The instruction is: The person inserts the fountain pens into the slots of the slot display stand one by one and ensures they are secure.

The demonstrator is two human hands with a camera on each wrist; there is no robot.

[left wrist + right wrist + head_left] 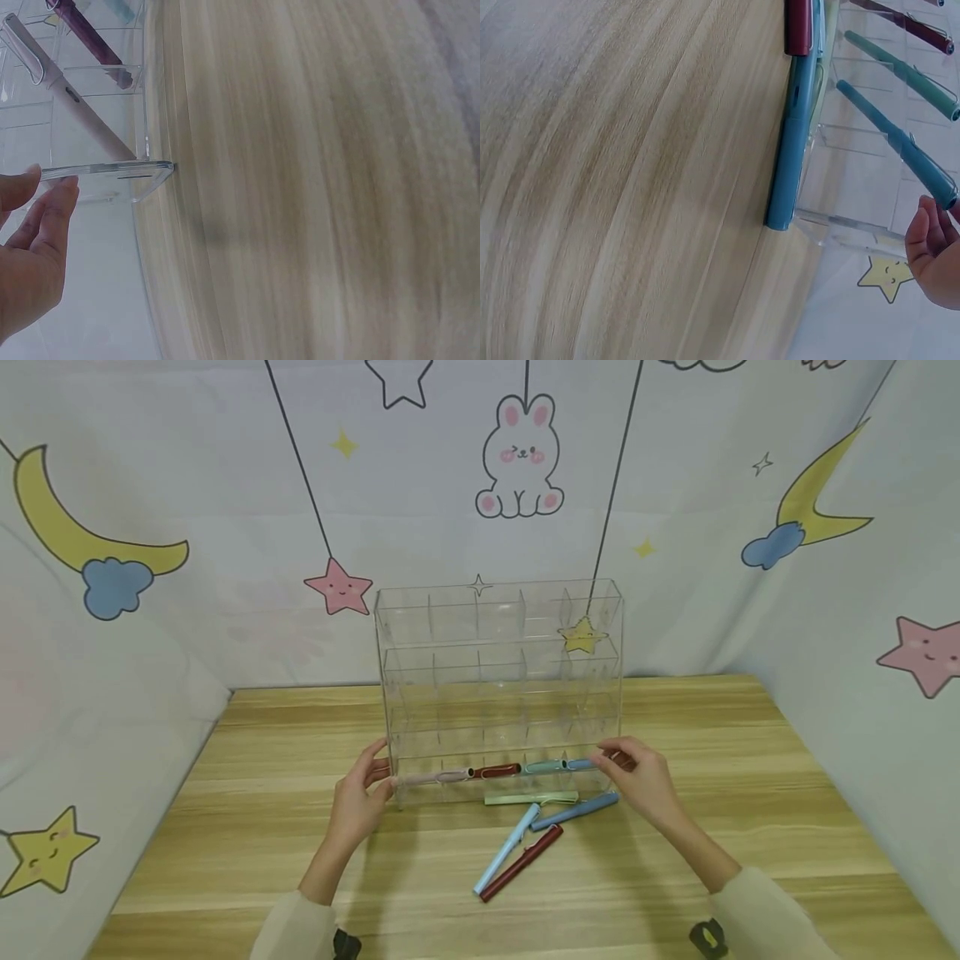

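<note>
The clear acrylic multi-compartment rack [498,660] stands upright on the wood-grain table [262,827], in front of the white printed cloth backdrop [427,510]. The left hand [363,793] is clamped on the rack's left side panel, near its base, thumb and fingertips pinching the edge; this hold presumably steadies the lightweight frame. The right hand [633,772] has thumb and fingers together on the cap end of the bright blue clip-cap pen [900,145] at the right of the bottom tier; gripping the end that projects likely keeps the fingers outside the narrow compartment. Its exact finger contact is uncertain, as the right wrist view cuts the hand off. To the left, in the same tier, lie the mint-green pen [543,767], the dark red glossy pen [497,771] and the pale pink pen [438,777], each with its cap to the right and raised, apparently because the compartments are shorter than the pens. The loose pens, namely a light green one [531,797], a medium blue one [575,811], a light blue one [507,850] and a maroon one [521,864], lie before the rack, between the hands, seemingly for easy reach.
</note>
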